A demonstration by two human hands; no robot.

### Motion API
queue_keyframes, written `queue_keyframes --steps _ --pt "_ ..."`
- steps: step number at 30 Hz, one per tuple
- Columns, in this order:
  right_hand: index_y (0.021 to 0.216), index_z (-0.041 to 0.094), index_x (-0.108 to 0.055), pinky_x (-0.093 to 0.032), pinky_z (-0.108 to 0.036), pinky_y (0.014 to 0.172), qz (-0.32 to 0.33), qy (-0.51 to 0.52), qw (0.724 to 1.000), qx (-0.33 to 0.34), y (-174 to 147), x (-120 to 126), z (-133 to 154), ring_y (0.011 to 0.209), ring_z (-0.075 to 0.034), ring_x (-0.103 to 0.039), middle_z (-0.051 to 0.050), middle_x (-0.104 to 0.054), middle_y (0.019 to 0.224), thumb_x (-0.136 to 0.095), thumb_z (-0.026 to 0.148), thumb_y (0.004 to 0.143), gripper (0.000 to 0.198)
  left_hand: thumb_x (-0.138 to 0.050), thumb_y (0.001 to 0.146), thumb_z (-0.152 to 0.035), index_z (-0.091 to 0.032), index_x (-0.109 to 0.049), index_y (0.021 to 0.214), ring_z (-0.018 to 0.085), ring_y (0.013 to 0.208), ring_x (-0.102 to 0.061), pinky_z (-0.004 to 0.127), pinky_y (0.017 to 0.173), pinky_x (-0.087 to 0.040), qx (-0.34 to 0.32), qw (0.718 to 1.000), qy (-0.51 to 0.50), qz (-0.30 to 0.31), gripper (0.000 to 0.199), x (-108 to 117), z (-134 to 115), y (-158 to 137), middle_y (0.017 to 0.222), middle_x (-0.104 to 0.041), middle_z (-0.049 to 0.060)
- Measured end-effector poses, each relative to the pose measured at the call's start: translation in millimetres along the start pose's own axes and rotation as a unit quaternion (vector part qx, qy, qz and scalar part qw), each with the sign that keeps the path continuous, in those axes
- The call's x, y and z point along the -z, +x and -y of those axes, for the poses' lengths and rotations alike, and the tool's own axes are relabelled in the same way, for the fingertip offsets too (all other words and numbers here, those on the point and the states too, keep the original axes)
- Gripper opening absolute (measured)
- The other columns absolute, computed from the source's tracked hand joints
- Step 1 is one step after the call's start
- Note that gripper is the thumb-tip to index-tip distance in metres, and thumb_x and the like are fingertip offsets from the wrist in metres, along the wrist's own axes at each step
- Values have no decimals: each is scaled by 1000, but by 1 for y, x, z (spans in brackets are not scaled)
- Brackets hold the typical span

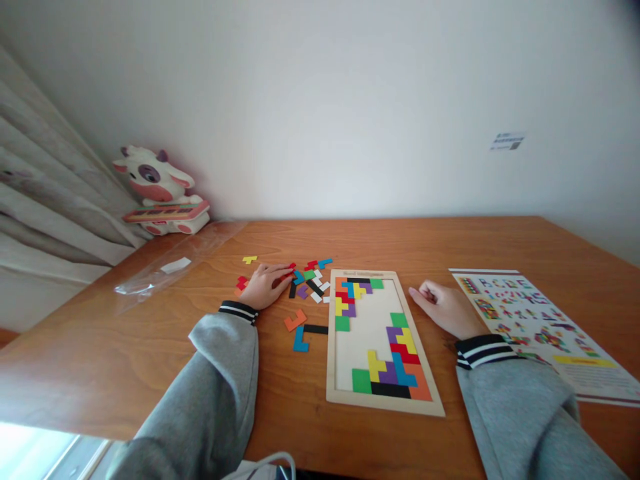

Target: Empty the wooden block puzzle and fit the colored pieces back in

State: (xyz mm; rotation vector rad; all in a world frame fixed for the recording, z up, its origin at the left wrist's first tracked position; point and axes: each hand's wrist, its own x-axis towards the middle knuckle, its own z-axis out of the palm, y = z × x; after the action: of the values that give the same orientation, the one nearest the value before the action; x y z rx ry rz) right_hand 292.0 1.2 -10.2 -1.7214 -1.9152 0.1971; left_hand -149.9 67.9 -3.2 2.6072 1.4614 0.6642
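My left hand (265,285) reaches over loose puzzle pieces left of the wooden puzzle board (383,407). Its fingers are stretched out, thumb apart, with the fingertips touching a small red piece (293,266). Beside them lie blue, black, purple, green and white pieces, among them a purple piece (303,291). Coloured pieces fill parts of the board's top left, right side and bottom; its pale middle shows. My right hand (445,308) rests on the table by the board's right edge, loosely curled with the index finger pointing forward, holding nothing visible.
A printed pattern sheet (537,313) lies at the right, partly under my right forearm. A clear plastic bag (150,277) and a cow toy with a keyboard (163,193) sit at the left. Orange (295,321), blue (301,340) and black (316,329) pieces lie nearer me.
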Motion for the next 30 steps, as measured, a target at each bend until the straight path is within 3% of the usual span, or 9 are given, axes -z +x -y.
queue_keyframes --steps 5,10,13,17,20,24,30 --pt "60 24 -42 -28 -29 49 2 1 1000 2 0 0 0 46 -15 -45 1 -50 49 -46 60 87 45 -47 94 -44 -24 -69 119 26 115 -60 46 103 -44 -17 1000 10 -3 39 4 2 -15 124 -67 10" --pt "61 23 -43 -28 -28 49 2 2 1000 -5 -1 0 0 47 -15 -47 1 -51 51 -45 60 87 45 -54 90 -54 -22 -74 103 26 100 -63 44 95 -50 -2 999 24 -27 40 6 5 -23 106 -69 11" --pt "61 23 -42 -28 -28 50 10 0 1000 -10 -1 0 0 48 -15 -47 1 -51 51 -45 59 87 44 -56 88 -58 -22 -73 96 27 103 -63 44 98 -49 2 999 27 -30 41 7 3 -22 109 -69 11" --pt "61 23 -42 -29 -28 50 9 -2 1000 -5 -1 1 1 48 -15 -47 1 -52 52 -44 60 87 45 -54 90 -56 -22 -67 116 29 124 -56 47 108 -43 -15 999 37 -4 44 9 -1 -22 135 -61 11" --pt "61 23 -43 -29 -28 50 13 -3 1000 -3 -1 3 2 47 -14 -47 1 -52 52 -44 62 87 47 -50 92 -53 -21 -58 131 29 132 -50 48 111 -41 -18 999 31 32 51 10 -1 -25 144 -54 10" --pt "61 23 -43 -29 -27 50 21 -1 1000 -1 -2 5 3 48 -14 -46 1 -51 52 -43 63 87 47 -48 92 -58 -18 -60 129 27 123 -58 45 109 -44 -9 999 -1 46 56 12 5 -28 133 -63 12" --pt "61 23 -42 -28 -28 50 16 -2 1000 -2 -2 4 3 48 -15 -46 1 -51 52 -43 62 87 46 -55 79 -75 -19 -66 122 28 115 -64 44 105 -48 23 999 -19 31 71 19 11 -30 122 -69 11"
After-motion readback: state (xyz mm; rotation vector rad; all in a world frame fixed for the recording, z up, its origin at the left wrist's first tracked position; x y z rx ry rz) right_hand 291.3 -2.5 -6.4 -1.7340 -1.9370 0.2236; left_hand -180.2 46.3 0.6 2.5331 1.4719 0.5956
